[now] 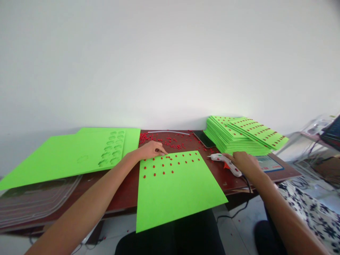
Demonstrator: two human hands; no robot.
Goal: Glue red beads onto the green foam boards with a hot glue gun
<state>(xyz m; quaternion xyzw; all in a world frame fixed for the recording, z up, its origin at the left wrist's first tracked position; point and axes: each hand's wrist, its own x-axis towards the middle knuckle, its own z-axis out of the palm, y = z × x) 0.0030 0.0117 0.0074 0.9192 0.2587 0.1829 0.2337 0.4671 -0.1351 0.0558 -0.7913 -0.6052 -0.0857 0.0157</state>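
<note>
A bright green sheet (177,194) with rows of small red pieces on its upper part lies at the table's front edge and juts out over the lap. My left hand (152,150) is at the sheet's far edge, its fingers pinched together low over it; whatever they hold is too small to make out. On the right, my right hand (245,162) is closed round a white glue gun (225,164) with an orange trigger. The gun's tip points left, a little to the right of the sheet. Loose red pieces (175,145) are scattered on the table behind the sheet.
Large green sheets (66,152), one with leaf-like marks, cover the left of the brown table (124,194). A black phone (204,139) lies beside a tall stack of green sheets (225,138) at the back right. The gun's cable hangs down over the front edge.
</note>
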